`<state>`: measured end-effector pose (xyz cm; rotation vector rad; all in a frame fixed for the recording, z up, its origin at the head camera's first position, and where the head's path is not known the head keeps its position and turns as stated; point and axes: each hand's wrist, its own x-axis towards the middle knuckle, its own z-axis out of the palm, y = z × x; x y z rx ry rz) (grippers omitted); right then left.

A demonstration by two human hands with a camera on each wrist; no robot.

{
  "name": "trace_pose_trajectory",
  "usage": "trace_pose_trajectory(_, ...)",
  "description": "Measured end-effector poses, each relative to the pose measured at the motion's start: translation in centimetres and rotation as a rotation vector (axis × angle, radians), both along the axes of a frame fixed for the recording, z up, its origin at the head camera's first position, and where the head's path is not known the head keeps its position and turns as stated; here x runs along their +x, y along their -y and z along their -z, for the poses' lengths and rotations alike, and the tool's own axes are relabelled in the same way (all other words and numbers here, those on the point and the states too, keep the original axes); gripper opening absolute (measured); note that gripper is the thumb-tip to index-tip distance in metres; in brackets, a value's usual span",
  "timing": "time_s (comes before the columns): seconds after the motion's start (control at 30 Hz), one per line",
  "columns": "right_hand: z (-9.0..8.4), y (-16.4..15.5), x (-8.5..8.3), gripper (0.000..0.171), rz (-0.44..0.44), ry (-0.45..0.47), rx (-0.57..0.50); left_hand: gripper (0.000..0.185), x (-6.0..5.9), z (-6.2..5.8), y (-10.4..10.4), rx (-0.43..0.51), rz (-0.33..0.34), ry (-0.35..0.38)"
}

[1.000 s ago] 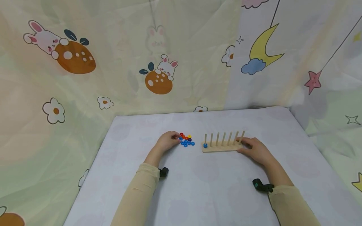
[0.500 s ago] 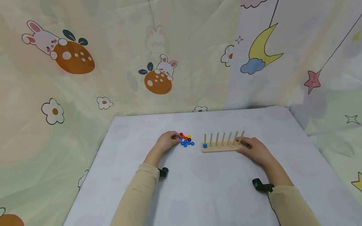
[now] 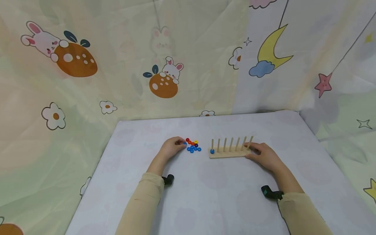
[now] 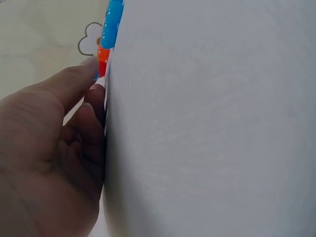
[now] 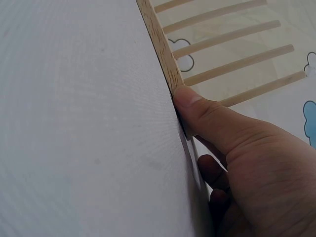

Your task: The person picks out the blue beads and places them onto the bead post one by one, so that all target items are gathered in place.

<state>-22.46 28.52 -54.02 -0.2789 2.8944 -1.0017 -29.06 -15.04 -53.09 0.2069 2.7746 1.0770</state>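
Observation:
A small pile of coloured rings [image 3: 193, 146], blue, orange, red and yellow, lies on the white table [image 3: 205, 195]. My left hand [image 3: 182, 143] is at the pile's left edge and pinches a blue ring [image 3: 184, 143]. In the left wrist view its thumb [image 4: 81, 74] meets orange and blue rings [image 4: 106, 44]. To the right stands a wooden peg base [image 3: 227, 154] with several upright pegs, and a blue ring [image 3: 212, 151] sits on the leftmost peg. My right hand [image 3: 252, 150] grips the base's right end. Its thumb [image 5: 190, 101] presses the base's edge [image 5: 160, 44].
Cartoon-print curtains [image 3: 164, 75] hang close behind and beside the table. The table's far edge runs just beyond the rings and pegs. Black wrist cameras [image 3: 168, 179] [image 3: 270, 192] sit on both forearms above the near half of the table.
My left hand has drawn slightly left, and a blue ring now shows at its fingertips. The right hand and the peg base have stayed put.

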Motion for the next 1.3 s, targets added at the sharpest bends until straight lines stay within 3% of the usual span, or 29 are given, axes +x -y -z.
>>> trace_pose_trajectory(0.23, 0.2, -0.1, -0.1, 0.06, 0.004, 0.001, -0.003, 0.023, 0.1, -0.1, 0.3, 0.025, 0.006, -0.001)
trace_pose_trajectory(0.47, 0.1, -0.2, 0.0, 0.06, -0.005, -0.001, 0.0, 0.025, 0.5, -1.1, 0.1, 0.056, 0.003, 0.042)
trace_pose_trajectory(0.73, 0.1, -0.2, 0.0, 0.061, 0.004, 0.005, 0.009, 0.023, 0.7, -2.4, -0.4, 0.087, 0.021, 0.033)
trace_pose_trajectory(1.3, 0.1, -0.1, -0.1, 0.057, 0.003, -0.004, 0.007, 0.023, 1.8, -5.9, -4.3, 0.202, 0.129, -0.017)
